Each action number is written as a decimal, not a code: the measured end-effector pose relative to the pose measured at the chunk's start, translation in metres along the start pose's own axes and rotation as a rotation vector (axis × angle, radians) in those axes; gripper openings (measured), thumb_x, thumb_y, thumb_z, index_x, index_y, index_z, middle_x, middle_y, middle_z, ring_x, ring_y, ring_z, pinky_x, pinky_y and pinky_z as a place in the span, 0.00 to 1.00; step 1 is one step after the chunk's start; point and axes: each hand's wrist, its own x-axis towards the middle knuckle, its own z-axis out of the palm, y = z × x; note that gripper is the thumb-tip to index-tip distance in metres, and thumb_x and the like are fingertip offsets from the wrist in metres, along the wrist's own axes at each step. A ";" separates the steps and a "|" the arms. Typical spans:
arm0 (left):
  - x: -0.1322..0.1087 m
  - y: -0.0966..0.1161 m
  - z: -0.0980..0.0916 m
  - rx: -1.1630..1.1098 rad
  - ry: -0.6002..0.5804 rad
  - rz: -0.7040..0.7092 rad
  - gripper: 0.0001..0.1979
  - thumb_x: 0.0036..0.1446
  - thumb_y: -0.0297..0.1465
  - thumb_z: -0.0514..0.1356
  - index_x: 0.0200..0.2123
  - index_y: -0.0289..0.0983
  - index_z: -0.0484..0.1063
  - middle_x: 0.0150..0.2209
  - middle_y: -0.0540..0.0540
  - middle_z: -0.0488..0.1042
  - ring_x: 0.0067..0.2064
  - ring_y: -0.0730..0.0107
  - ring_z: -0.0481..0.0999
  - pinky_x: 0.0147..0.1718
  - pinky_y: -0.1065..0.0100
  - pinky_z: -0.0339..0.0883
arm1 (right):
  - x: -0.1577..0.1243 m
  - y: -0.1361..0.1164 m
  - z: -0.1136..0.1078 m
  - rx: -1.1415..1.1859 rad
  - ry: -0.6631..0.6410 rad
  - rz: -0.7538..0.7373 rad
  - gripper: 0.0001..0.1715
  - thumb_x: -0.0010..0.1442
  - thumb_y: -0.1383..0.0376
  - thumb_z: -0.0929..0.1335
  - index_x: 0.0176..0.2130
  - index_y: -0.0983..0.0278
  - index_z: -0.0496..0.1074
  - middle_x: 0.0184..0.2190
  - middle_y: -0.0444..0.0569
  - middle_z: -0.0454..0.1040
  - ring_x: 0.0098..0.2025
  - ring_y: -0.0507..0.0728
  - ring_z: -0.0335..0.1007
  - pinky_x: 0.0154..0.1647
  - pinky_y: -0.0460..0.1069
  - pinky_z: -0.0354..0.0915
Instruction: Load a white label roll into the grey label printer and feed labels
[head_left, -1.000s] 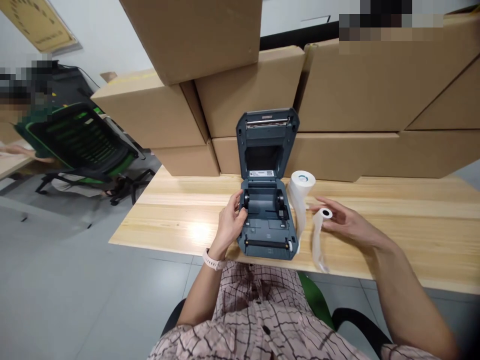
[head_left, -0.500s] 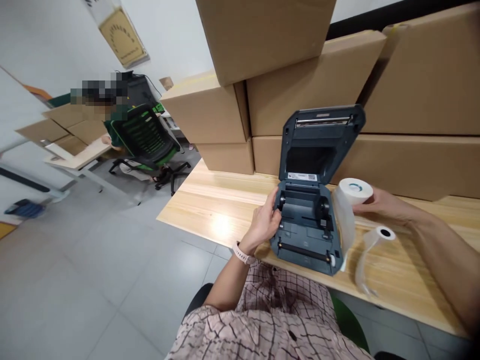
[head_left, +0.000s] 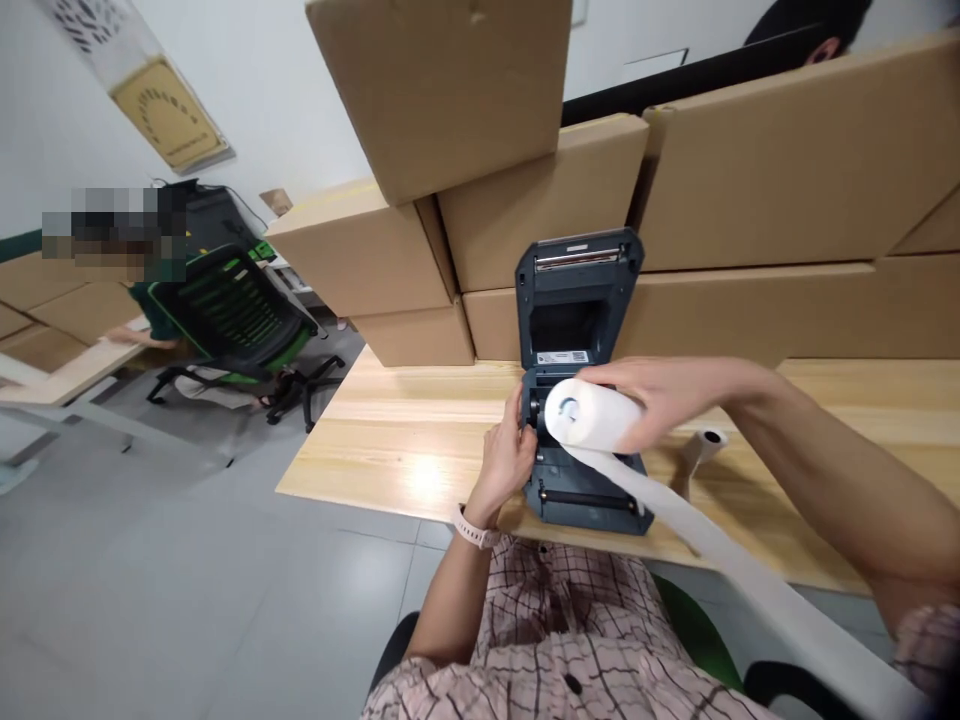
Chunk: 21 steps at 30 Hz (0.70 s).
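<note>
A dark grey label printer (head_left: 559,482) lies on the table with its lid (head_left: 536,290) raised. My left hand (head_left: 508,452) grips the printer's left edge, thumb over the rim. In my right hand (head_left: 671,395) is a white label roll (head_left: 596,418), held over the printer's open bay and covering part of it. The roll's hollow core faces left. From it a loose white paper strip (head_left: 720,545) trails down to the right, past the table's front edge. A smaller paper roll (head_left: 706,447) rests on the table beyond my right wrist.
Stacked cardboard boxes (head_left: 742,190) line the back of the wooden table (head_left: 382,430). On the left, a person sits on a green and black chair (head_left: 232,310) at another desk. Part of another person's head (head_left: 806,30) shows behind the boxes.
My right hand has carried the label roll left, from beside the printer to above its bay, tipping it sideways. The strip now stretches out to the right. My left hand stays on the printer.
</note>
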 end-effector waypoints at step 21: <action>0.003 -0.005 0.001 0.026 0.008 0.068 0.37 0.64 0.29 0.53 0.76 0.42 0.55 0.53 0.40 0.83 0.41 0.58 0.79 0.48 0.56 0.70 | 0.031 -0.010 0.041 -0.099 -0.065 0.103 0.34 0.59 0.52 0.76 0.60 0.65 0.77 0.60 0.61 0.79 0.59 0.70 0.77 0.59 0.61 0.70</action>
